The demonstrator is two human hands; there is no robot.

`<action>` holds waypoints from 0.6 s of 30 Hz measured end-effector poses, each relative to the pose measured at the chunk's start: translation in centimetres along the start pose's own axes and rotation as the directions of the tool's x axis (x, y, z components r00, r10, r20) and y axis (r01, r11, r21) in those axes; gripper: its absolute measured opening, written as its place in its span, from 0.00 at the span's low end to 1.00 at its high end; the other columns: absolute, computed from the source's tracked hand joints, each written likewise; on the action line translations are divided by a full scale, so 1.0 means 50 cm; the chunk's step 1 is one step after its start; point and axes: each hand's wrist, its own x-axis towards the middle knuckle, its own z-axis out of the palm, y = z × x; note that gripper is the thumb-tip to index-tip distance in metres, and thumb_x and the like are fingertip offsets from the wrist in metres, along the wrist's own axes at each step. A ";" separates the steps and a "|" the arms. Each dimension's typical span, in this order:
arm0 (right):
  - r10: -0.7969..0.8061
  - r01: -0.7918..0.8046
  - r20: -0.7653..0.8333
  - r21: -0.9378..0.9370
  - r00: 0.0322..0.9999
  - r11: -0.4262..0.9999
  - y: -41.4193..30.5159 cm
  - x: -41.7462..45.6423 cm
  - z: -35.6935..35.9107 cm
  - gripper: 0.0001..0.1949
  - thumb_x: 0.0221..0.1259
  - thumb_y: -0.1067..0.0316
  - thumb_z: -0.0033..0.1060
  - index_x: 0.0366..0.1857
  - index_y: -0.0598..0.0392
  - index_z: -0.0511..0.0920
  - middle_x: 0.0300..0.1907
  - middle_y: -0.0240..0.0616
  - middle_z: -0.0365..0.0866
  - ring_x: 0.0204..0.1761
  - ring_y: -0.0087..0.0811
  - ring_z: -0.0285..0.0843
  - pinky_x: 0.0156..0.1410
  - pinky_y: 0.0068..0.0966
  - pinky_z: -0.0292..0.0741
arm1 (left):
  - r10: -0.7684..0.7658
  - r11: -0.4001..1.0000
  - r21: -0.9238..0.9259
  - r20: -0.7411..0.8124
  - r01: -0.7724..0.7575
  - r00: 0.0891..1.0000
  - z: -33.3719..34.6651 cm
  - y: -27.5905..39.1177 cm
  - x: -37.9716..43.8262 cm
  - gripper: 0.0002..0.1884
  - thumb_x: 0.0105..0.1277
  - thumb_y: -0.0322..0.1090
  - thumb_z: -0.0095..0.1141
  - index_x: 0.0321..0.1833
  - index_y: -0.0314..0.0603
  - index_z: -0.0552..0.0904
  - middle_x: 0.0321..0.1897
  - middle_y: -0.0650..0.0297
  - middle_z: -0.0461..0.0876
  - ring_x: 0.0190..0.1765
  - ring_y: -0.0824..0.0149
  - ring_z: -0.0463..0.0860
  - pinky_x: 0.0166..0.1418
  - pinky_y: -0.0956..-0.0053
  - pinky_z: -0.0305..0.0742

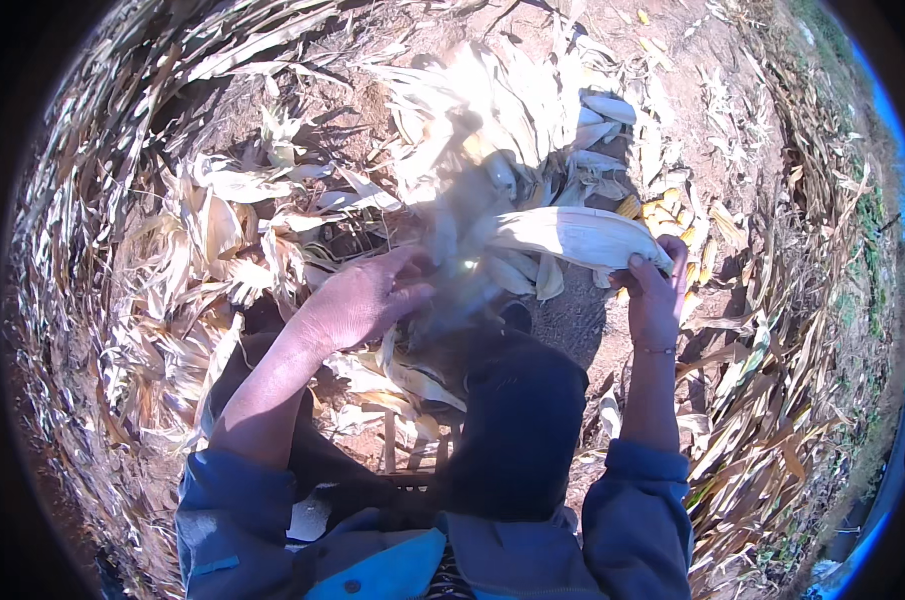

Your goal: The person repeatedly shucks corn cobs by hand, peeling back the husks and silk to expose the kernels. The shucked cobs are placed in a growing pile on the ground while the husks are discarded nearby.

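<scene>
My right hand (653,279) grips one end of a dry, pale corn husk (572,234), which extends leftward across the view. Whether an ear is still inside it, I cannot tell. To the left of the husk's far end is my left hand (381,291), its fingers bent and its thumb pointing right. Glare and a smear over the middle of the picture hide the left fingertips, so what they touch or hold is unclear. Just past my right hand lie bare yellow corn ears (666,214) on the ground.
Loose husks (212,217) are heaped at the left, with another husk pile (482,112) ahead. Rows of dry corn stalks (122,97) curve along the left; more stalks (760,420) lie at the right. My dark-trousered knee (524,420) rises below my hands.
</scene>
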 end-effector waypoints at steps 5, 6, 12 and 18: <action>-0.273 0.250 0.474 0.112 0.837 0.962 -0.095 -0.081 0.244 0.24 0.47 0.81 0.69 0.45 0.51 0.65 0.60 0.49 0.73 0.51 0.30 0.77 0.57 0.29 0.77 | 0.013 0.394 -0.917 -0.058 -0.059 0.998 -0.039 0.037 -0.026 0.38 0.70 0.65 0.46 0.69 0.38 0.65 0.59 0.53 0.74 0.56 0.63 0.79 0.55 0.69 0.79; -0.263 0.322 0.576 -0.001 0.774 0.947 -0.087 -0.093 0.260 0.25 0.46 0.81 0.71 0.46 0.51 0.65 0.63 0.47 0.71 0.54 0.30 0.76 0.58 0.29 0.77 | -0.008 0.250 -0.960 -0.135 -0.129 0.991 -0.042 0.042 -0.019 0.35 0.71 0.61 0.47 0.68 0.38 0.66 0.59 0.53 0.74 0.57 0.62 0.79 0.57 0.66 0.78; 0.167 -0.244 0.732 -0.002 0.660 0.970 -0.051 -0.126 0.402 0.50 0.43 0.66 0.82 0.71 0.55 0.54 0.66 0.40 0.64 0.63 0.31 0.69 0.65 0.32 0.71 | -0.244 0.193 -0.886 -0.460 -0.422 0.854 -0.107 0.010 -0.050 0.28 0.64 0.34 0.47 0.68 0.36 0.62 0.53 0.55 0.75 0.56 0.60 0.77 0.67 0.59 0.70; -0.056 0.313 0.605 -0.327 0.794 0.892 0.019 -0.097 0.450 0.37 0.44 0.67 0.77 0.62 0.58 0.67 0.51 0.38 0.79 0.52 0.26 0.77 0.58 0.26 0.74 | -0.168 0.749 -0.640 -0.434 -0.172 0.885 -0.147 0.042 -0.086 0.22 0.63 0.40 0.49 0.56 0.32 0.73 0.38 0.54 0.80 0.43 0.60 0.81 0.52 0.66 0.75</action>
